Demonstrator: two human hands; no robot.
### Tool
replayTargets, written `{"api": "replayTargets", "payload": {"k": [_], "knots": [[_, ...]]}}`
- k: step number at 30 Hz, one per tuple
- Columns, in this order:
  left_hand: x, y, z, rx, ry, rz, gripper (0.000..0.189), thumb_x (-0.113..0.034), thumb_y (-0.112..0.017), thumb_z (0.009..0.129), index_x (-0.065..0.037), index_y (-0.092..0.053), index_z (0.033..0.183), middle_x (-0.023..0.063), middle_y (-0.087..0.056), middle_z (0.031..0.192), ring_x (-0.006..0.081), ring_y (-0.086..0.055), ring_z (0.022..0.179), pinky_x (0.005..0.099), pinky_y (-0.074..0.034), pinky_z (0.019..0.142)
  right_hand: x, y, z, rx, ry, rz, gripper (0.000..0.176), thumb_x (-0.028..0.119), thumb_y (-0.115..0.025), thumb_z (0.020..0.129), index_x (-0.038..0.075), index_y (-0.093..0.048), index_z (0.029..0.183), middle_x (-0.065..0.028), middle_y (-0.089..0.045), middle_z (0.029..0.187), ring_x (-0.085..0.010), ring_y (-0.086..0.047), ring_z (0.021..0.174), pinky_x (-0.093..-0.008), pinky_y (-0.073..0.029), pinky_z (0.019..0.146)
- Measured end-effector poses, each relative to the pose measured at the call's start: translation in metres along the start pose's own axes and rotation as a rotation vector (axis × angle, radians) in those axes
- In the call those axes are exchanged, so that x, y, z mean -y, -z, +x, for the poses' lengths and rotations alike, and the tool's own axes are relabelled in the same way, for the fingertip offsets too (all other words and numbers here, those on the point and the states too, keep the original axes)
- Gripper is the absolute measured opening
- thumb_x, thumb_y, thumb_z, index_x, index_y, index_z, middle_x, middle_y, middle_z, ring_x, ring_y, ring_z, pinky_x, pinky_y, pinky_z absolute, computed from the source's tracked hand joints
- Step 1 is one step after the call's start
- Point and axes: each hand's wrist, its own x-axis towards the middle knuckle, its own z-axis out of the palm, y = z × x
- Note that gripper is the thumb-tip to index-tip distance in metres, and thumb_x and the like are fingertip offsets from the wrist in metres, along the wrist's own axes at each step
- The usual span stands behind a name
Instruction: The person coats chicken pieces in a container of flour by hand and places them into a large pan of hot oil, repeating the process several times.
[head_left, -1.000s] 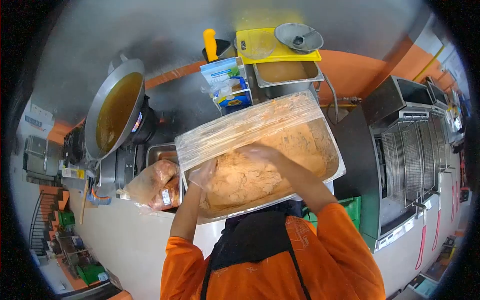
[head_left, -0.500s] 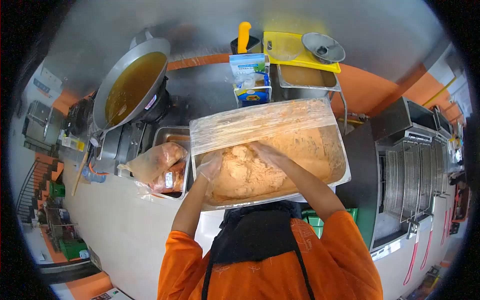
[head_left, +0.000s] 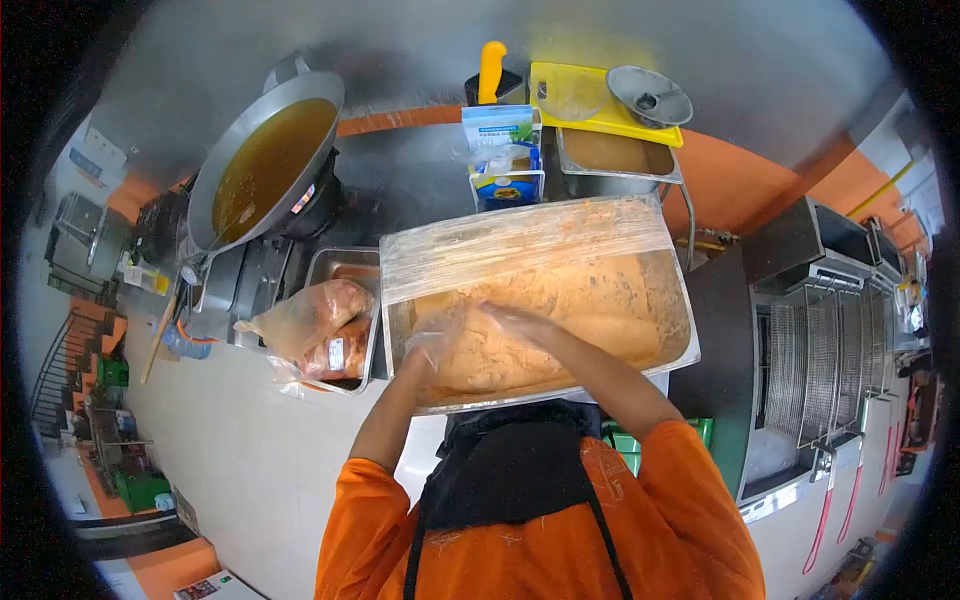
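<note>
A large metal tray (head_left: 690, 345) holds orange-tinted flour (head_left: 590, 310), with clear plastic film (head_left: 520, 240) stretched over its far side. My left hand (head_left: 437, 333), in a clear plastic glove, lies on the flour near the tray's left end, its fingers stretched out and slightly blurred. My right hand (head_left: 515, 322), gloved too, rests on the flour close beside it, with the fingers extended toward the left hand. The fingertips of both hands partly sink into the flour. Any pieces under the flour are hidden.
A wok of brown oil (head_left: 275, 165) stands at the upper left. Bagged raw meat (head_left: 320, 320) lies in a smaller tray (head_left: 372, 368). Behind are a yellow-handled knife (head_left: 490, 70), a yellow board (head_left: 590, 110) and a metal ring pan (head_left: 650, 97). Fryer baskets (head_left: 815, 370) hang at right.
My hands have come closer together, the right one moving left and the left one slightly right. The lumpy mound between them has flattened and is covered with flour.
</note>
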Motion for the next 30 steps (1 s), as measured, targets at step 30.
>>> {"api": "replayTargets", "payload": {"k": [30], "knots": [[-0.021, 0.027, -0.039, 0.388, 0.18, -0.548, 0.064, -0.049, -0.029, 0.097, 0.002, -0.046, 0.132, 0.0135, -0.045, 0.139, 0.0249, -0.038, 0.132, 0.0322, -0.025, 0.111, 0.021, 0.069, -0.049, 0.271, -0.145, -0.659, 0.073, 0.065, -0.033, 0.09, 0.007, -0.051, 0.13, -0.0197, -0.053, 0.128, -0.0297, -0.052, 0.116, -0.0448, -0.038, 0.097]]}}
